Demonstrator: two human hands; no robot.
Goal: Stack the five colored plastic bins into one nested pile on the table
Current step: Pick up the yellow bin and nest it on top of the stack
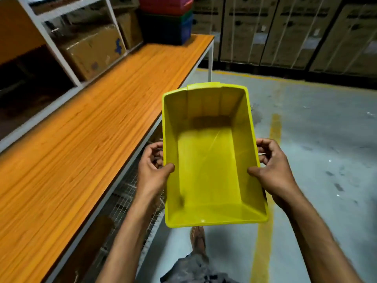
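An empty yellow bin (208, 160) is held in the air over the floor, just right of the table's edge, its open side facing me. My left hand (153, 166) grips its left rim, thumb inside. My right hand (273, 168) grips its right rim the same way. At the far end of the orange wooden table (81, 139) stands a nested pile of bins (166, 19): a pink one on top, green below it, dark blue at the bottom.
White shelving (61, 48) with cardboard boxes (91, 52) runs along the table's left side. Tall strapped cartons (295, 31) line the far wall. The grey floor carries a yellow painted line (267, 221). A wire mesh shelf (124, 201) sits under the table.
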